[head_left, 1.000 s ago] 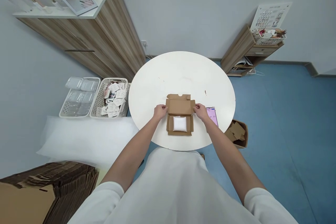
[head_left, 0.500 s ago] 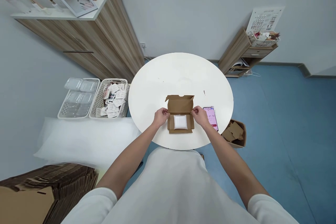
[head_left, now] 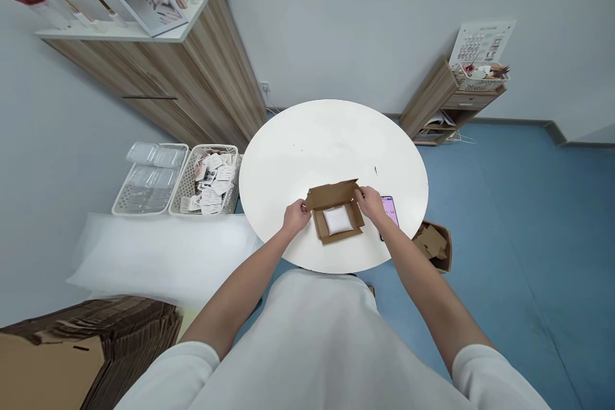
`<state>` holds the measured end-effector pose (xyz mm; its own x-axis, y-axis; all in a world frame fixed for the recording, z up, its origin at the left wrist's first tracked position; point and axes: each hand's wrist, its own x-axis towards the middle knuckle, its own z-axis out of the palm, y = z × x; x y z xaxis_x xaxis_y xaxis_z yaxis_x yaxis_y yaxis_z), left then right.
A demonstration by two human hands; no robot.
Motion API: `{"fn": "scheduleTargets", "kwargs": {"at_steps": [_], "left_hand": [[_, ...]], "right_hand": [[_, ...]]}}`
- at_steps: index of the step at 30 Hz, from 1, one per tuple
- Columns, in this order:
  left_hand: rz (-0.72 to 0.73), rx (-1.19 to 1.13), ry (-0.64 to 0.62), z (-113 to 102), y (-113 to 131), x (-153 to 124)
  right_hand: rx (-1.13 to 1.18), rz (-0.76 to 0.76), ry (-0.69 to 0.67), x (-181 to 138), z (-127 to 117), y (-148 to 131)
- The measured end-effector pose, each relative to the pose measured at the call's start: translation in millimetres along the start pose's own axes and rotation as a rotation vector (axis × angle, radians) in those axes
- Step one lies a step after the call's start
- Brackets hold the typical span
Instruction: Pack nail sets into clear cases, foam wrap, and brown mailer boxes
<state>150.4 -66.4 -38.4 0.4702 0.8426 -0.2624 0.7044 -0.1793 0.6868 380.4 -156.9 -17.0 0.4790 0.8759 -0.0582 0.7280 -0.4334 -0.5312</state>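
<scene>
A small brown cardboard box (head_left: 319,225) lies on the round white table (head_left: 331,134), turned slightly askew, its lid raised at the back. Inside it rests a white wrapped packet (head_left: 337,220). My left hand (head_left: 296,216) pinches the box at the left end of the lid, fingers closed. At the lid's right end, my right hand (head_left: 369,202) grips the cardboard between thumb and fingers. Just beyond that hand is a phone (head_left: 390,208) with a pink screen, partly covered by my wrist.
Left of the table stand a white basket of printed cards (head_left: 175,195) and a basket of clear plastic trays (head_left: 120,205). White sheeting (head_left: 163,250) and stacked flat cardboard (head_left: 139,339) lie nearer. A carton of cardboard pieces (head_left: 446,250) sits on the floor at right.
The box has turned a little counterclockwise and shifted slightly right. Its lid has tilted forward, with both hands moving up along its ends. My right arm now covers more of the phone.
</scene>
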Motion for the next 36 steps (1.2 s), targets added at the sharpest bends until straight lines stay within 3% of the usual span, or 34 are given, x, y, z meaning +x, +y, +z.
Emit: {"fn": "scheduleTargets", "kwargs": {"at_steps": [8,12,16,22,25,27,29,36], "left_hand": [[0.148,0.096,-0.111,-9,8,-14],[0.299,0.135,-0.26,-20,0,-19],[0.378,0.065,-0.36,-21,-15,-21],[0.154,-0.08,-0.525,-18,-30,-24],[0.04,-0.248,-0.634,-21,-29,-29],[0.052,-0.32,-0.672,-21,-25,-35],[0.112,-0.333,-0.657,-19,-20,-43],[0.288,-0.281,-0.413,-2,-5,-59]], "right_hand": [[0.069,-0.154,-0.203,-23,-10,2],[0.118,-0.199,-0.349,-32,-13,8],[0.122,-0.255,-0.403,-39,-10,18],[0.098,-0.277,-0.353,-58,-1,32],[0.219,-0.226,-0.424,-68,3,38],[0.342,-0.182,-0.495,-73,5,41],[0.44,-0.128,-0.508,-77,9,42],[0.455,-0.006,-0.293,-76,15,26]]}}
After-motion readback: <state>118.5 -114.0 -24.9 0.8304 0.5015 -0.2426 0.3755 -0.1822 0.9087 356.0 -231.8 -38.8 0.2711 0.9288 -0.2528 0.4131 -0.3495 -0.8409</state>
